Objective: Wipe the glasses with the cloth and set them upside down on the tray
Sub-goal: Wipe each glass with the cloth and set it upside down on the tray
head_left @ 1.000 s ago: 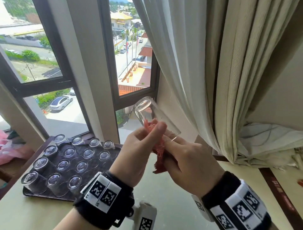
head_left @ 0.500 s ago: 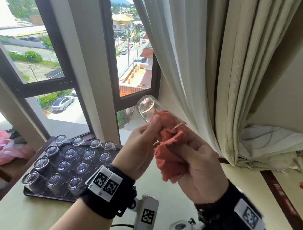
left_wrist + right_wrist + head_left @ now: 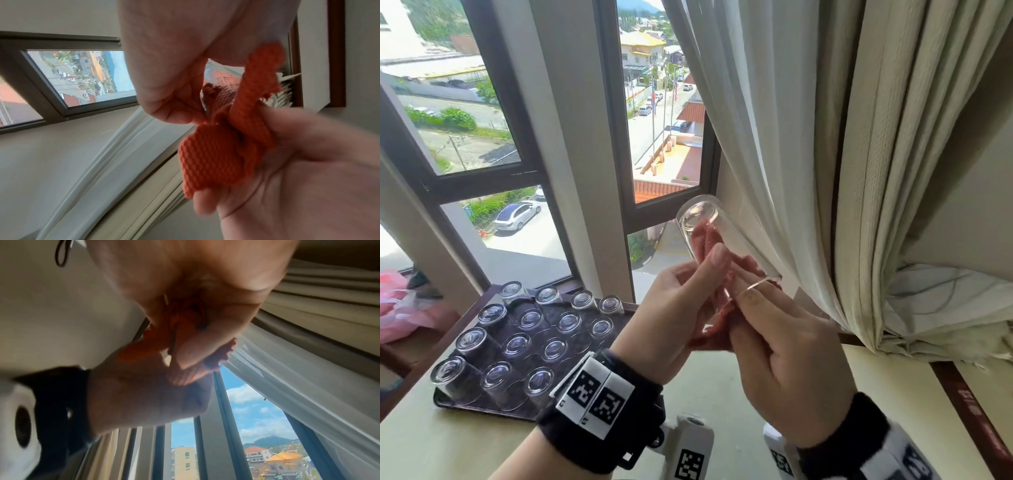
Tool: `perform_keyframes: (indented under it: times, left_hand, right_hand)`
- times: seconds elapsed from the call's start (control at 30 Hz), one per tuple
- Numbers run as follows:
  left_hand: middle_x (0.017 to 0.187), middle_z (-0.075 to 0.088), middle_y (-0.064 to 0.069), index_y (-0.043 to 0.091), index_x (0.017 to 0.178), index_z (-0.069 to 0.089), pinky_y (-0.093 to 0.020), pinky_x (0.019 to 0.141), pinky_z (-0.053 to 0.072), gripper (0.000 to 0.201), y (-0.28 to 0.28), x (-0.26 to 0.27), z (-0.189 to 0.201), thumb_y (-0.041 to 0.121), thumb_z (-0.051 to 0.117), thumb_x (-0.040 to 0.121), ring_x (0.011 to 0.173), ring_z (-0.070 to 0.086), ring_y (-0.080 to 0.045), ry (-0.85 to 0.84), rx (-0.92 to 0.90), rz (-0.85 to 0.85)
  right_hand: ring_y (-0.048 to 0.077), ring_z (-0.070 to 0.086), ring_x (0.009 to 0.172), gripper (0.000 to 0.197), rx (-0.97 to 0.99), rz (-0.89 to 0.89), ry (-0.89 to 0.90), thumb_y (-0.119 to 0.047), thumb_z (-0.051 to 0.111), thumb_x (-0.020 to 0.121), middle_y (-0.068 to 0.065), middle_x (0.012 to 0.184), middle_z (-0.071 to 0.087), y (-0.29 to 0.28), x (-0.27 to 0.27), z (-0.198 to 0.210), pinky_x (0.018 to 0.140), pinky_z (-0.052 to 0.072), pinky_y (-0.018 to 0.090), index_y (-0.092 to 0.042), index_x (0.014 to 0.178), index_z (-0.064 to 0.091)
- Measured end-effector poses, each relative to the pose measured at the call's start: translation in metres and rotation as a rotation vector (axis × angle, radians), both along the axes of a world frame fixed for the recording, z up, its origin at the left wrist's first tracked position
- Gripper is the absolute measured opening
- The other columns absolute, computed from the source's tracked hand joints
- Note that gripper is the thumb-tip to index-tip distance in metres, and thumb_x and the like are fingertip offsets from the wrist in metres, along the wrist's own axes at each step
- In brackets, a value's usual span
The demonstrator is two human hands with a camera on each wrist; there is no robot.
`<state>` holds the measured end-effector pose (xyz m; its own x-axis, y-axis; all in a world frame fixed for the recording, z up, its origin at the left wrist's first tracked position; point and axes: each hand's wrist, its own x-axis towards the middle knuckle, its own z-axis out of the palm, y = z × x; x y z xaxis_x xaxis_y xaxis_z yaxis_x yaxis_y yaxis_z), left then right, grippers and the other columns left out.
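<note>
Pale worktop [image 3: 571, 425] under the window, dark tray on it.

The tray [image 3: 453, 401] sits flat, below and well left of the fingers [image 3: 717, 255], its far edge near the sill. Clear glasses [image 3: 515, 344] stand on it upside down, bases up, in rows. At the worktop's right, below and right of the fingers, runs a dark wooden edge strip [image 3: 969, 406]. A bunched curtain hem [image 3: 941, 342] rests there.
</note>
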<state>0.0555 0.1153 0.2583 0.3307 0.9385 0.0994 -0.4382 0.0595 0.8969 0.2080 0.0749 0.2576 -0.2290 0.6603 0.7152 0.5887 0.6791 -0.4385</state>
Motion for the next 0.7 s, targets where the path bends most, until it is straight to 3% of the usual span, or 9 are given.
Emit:
perform_keyframes:
  times: [0.1, 0.2, 0.27, 0.4, 0.47, 0.53, 0.6, 0.63, 0.7]
  left_hand:
    - [0.105, 0.07, -0.025, 0.003, 0.105, 0.078, -0.061, 0.106, 0.051, 0.067, 0.001, 0.0, -0.002, 0.065, 0.083, 0.079, 0.105, 0.064, -0.041, 0.05, -0.003, 0.036]
    - [0.09, 0.074, -0.018, -0.002, 0.103, 0.074, -0.052, 0.092, 0.06, 0.065, 0.001, 0.002, 0.0, 0.059, 0.081, 0.079, 0.088, 0.071, -0.031, 0.124, 0.048, 0.04]
    - [0.086, 0.073, -0.011, -0.001, 0.1, 0.073, -0.041, 0.086, 0.056, 0.07, 0.001, 0.002, 0.001, 0.062, 0.089, 0.074, 0.083, 0.069, -0.026, 0.145, 0.095, 0.011]
    - [0.105, 0.066, -0.026, -0.01, 0.113, 0.067, -0.062, 0.095, 0.043, 0.084, -0.001, 0.002, 0.003, 0.061, 0.089, 0.074, 0.1, 0.058, -0.041, 0.096, 0.136, -0.076]
    - [0.111, 0.065, -0.03, -0.013, 0.116, 0.065, -0.074, 0.099, 0.042, 0.085, -0.001, 0.002, 0.001, 0.058, 0.089, 0.077, 0.106, 0.058, -0.044, 0.06, 0.145, -0.103]
    - [0.113, 0.067, -0.027, -0.005, 0.115, 0.071, -0.075, 0.105, 0.04, 0.076, -0.001, 0.004, -0.001, 0.056, 0.091, 0.076, 0.109, 0.06, -0.042, 0.031, 0.133, -0.11]
    - [0.109, 0.067, -0.025, 0.0, 0.11, 0.075, -0.071, 0.103, 0.044, 0.073, 0.003, 0.005, -0.005, 0.058, 0.093, 0.071, 0.106, 0.06, -0.04, 0.047, 0.1, -0.08]
    - [0.106, 0.069, -0.022, 0.003, 0.107, 0.077, -0.061, 0.099, 0.05, 0.07, 0.005, 0.004, -0.007, 0.059, 0.094, 0.069, 0.102, 0.063, -0.036, 0.075, 0.088, -0.064]
    - [0.098, 0.076, -0.013, 0.009, 0.099, 0.08, -0.037, 0.086, 0.059, 0.058, 0.007, 0.004, -0.007, 0.057, 0.094, 0.069, 0.092, 0.07, -0.028, 0.165, 0.068, -0.025]
  right_hand:
    - [0.013, 0.069, 0.085, 0.059, -0.322, 0.175, 0.021, -0.018, 0.059, 0.089, -0.021, 0.109, 0.069, -0.005, 0.009, 0.01, 0.069, 0.057, 0.024, -0.032, 0.147, 0.057]
    - [0.011, 0.068, 0.083, 0.08, -0.489, 0.213, 0.06, -0.015, 0.068, 0.078, -0.027, 0.097, 0.064, -0.003, 0.01, 0.011, 0.067, 0.05, 0.015, -0.04, 0.151, 0.047]
    - [0.012, 0.069, 0.075, 0.08, -0.608, 0.289, 0.195, -0.009, 0.069, 0.076, -0.02, 0.087, 0.066, -0.002, 0.008, 0.012, 0.063, 0.053, 0.018, -0.04, 0.147, 0.049]
    - [0.02, 0.062, 0.063, 0.081, -0.826, 0.765, 0.639, 0.016, 0.069, 0.076, 0.007, 0.09, 0.065, -0.005, 0.011, 0.015, 0.053, 0.057, 0.029, -0.033, 0.14, 0.06]
    - [0.025, 0.066, 0.067, 0.074, -1.004, 1.085, 0.935, 0.013, 0.071, 0.081, 0.021, 0.103, 0.058, -0.006, 0.016, 0.013, 0.053, 0.06, 0.03, -0.015, 0.146, 0.053]
    - [0.028, 0.069, 0.069, 0.066, -1.141, 1.135, 1.113, 0.007, 0.074, 0.081, 0.024, 0.105, 0.062, -0.008, 0.017, 0.011, 0.052, 0.06, 0.032, -0.013, 0.142, 0.056]
    - [0.027, 0.065, 0.053, 0.061, -1.089, 0.867, 0.998, 0.012, 0.071, 0.075, 0.019, 0.086, 0.065, -0.008, 0.012, 0.011, 0.042, 0.056, 0.032, -0.011, 0.13, 0.063]
    - [0.024, 0.063, 0.049, 0.062, -0.98, 0.651, 0.796, 0.013, 0.067, 0.075, 0.014, 0.08, 0.066, -0.006, 0.01, 0.014, 0.041, 0.054, 0.031, -0.015, 0.13, 0.064]
    - [0.015, 0.068, 0.061, 0.068, -0.62, 0.246, 0.134, 0.0, 0.061, 0.084, -0.002, 0.088, 0.071, 0.0, 0.008, 0.016, 0.057, 0.056, 0.027, -0.031, 0.144, 0.054]
